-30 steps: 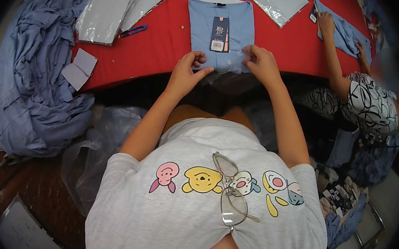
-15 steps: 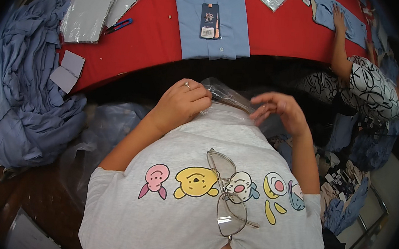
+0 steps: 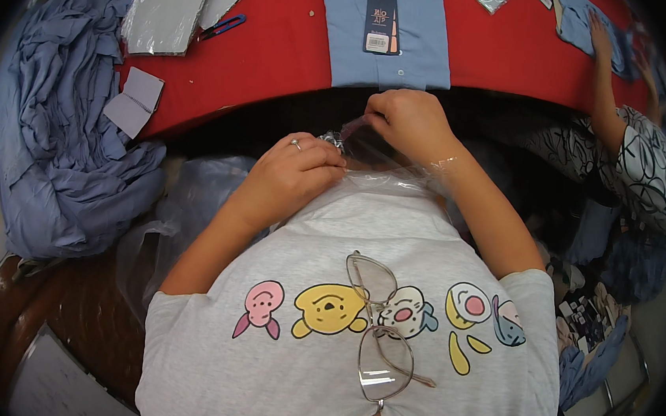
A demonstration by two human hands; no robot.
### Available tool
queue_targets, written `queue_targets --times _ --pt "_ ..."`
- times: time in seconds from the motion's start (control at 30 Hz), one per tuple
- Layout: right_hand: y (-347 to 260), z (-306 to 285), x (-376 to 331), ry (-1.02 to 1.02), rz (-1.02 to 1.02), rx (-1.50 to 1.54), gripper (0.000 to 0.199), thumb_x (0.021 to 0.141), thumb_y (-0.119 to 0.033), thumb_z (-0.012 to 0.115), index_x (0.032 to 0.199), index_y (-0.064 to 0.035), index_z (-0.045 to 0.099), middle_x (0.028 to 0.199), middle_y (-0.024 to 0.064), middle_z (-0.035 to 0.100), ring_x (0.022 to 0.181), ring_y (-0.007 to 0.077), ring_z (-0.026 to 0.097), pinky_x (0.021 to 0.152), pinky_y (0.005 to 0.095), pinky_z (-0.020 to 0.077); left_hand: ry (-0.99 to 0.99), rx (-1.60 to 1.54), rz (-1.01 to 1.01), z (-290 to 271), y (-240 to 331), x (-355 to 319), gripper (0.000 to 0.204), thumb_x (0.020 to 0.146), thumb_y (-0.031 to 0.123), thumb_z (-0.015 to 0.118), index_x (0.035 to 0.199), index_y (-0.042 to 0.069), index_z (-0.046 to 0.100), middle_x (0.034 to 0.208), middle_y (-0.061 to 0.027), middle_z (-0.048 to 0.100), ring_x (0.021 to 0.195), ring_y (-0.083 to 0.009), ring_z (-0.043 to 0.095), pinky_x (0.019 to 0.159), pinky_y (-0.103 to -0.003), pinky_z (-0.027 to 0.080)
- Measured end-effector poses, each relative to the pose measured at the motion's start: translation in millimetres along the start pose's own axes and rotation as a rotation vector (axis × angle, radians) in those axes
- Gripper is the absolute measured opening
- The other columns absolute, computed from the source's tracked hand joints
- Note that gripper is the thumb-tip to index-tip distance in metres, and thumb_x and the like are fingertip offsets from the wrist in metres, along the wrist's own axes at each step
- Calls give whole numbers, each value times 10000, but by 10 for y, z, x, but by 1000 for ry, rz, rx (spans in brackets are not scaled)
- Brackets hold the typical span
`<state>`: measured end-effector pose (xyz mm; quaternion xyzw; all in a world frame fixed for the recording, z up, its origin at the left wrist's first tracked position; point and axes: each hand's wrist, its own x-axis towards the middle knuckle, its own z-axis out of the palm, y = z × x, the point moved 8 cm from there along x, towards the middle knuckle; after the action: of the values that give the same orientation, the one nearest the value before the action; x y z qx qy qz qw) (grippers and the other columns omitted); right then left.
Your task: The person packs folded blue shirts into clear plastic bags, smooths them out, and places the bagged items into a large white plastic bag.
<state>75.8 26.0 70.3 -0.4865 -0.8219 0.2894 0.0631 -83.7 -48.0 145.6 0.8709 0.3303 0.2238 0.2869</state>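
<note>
A clear plastic bag point(image 3: 384, 165) lies across my lap, just short of the table edge. My left hand point(image 3: 298, 175), with a ring on one finger, is closed on the bag's left side. My right hand point(image 3: 413, 126) is closed on the film farther up, its fingertips partly hidden; some of the film lies against the right wrist. Beyond my hands a folded light blue shirt point(image 3: 426, 50) rests on the table, its front edge near my right knuckles. On the shirt sits a dark hang tag point(image 3: 379, 23).
The red-covered table point(image 3: 276, 48) bears flat bagged white sheets point(image 3: 168, 7), a blue cutter point(image 3: 224, 27) and a small notebook point(image 3: 135, 102). Blue cloth point(image 3: 68, 153) is heaped at left. At right, a co-worker's hand point(image 3: 599, 37) touches another blue garment point(image 3: 575, 19). Eyeglasses point(image 3: 387, 363) hang from my collar.
My right hand, its fingers spread before, has moved left and farther out and closed on the plastic bag. My left hand stays on the bag. The table appears slightly higher and farther right.
</note>
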Motion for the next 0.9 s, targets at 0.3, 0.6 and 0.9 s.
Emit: queue_targets --times 0.3,0.6,0.9 --pt "-71 -61 44 82 107 -59 144 927 -222 728 914 -92 788 886 107 768 842 329 741 752 454 571 96 62 28 -32 138 -183 181 850 123 762 1027 98 791 1043 1 745 1062 -206 717 1021 -407 537" --pt "-265 -167 -72 125 51 -17 140 913 -206 721 872 -75 747 837 122 746 842 337 742 757 487 580 437 -364 -493 -230 -456 -141 339 923 18 735 1250 -9 648 1228 -146 699 1130 -249 684 1025 -363 520" --pt "-299 -344 -153 222 21 -18 108 875 -156 765 863 -67 705 882 82 718 842 310 714 728 459 550 -228 12 -814 177 -668 294 254 922 237 755 986 -2 699 809 -195 703 749 -347 698 724 -444 543"
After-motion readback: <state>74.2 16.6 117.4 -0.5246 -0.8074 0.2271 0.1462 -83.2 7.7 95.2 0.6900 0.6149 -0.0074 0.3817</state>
